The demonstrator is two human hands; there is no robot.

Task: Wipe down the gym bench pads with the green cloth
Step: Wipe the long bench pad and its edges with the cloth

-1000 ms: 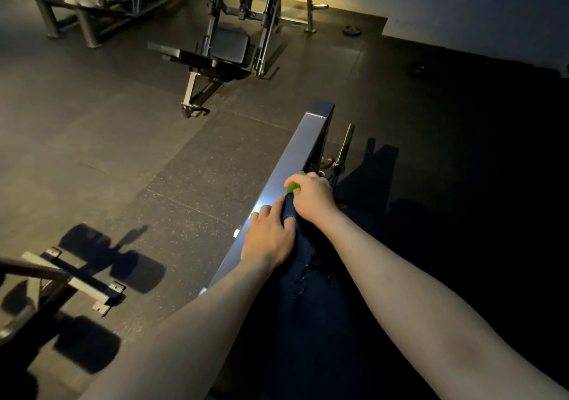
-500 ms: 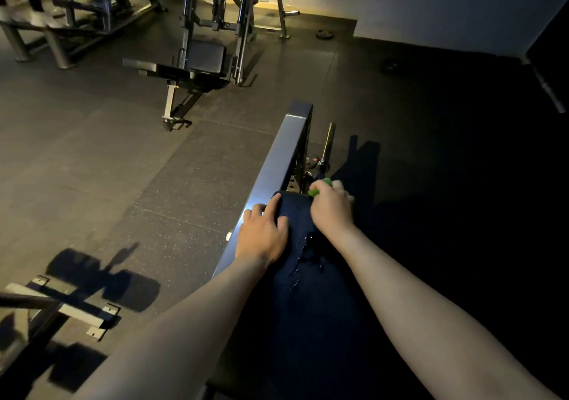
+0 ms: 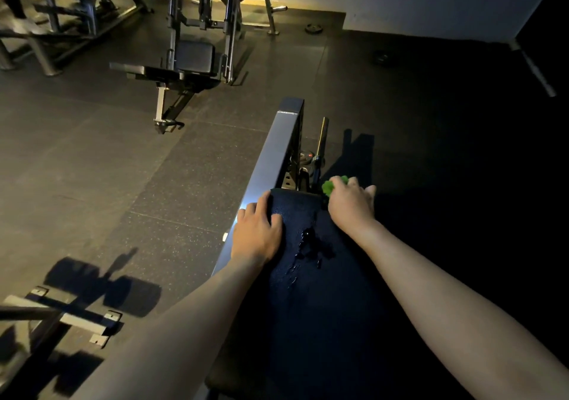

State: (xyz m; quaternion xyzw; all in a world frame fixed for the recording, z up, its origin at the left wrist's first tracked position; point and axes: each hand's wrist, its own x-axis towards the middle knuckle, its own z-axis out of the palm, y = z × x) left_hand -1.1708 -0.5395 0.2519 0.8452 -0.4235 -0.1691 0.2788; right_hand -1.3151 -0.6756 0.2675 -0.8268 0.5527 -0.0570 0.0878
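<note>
A dark padded bench pad (image 3: 311, 292) runs away from me in dim light, with wet drops glinting near its far end. My left hand (image 3: 257, 230) rests on the pad's far left corner, fingers curled over the edge. My right hand (image 3: 351, 204) is at the pad's far right corner and holds a bunched green cloth (image 3: 331, 185), of which only a small tuft shows beyond the knuckles.
A grey metal frame beam (image 3: 277, 150) extends past the pad's end, with an adjustment pin beside it. Another bench and rack (image 3: 187, 61) stand farther off on the rubber floor. A low metal frame (image 3: 61, 316) lies at lower left. A weight plate (image 3: 314, 28) lies near the far wall.
My right hand has slid with the cloth from the middle of the pad's far end over to its right corner. My left hand stayed on the left corner.
</note>
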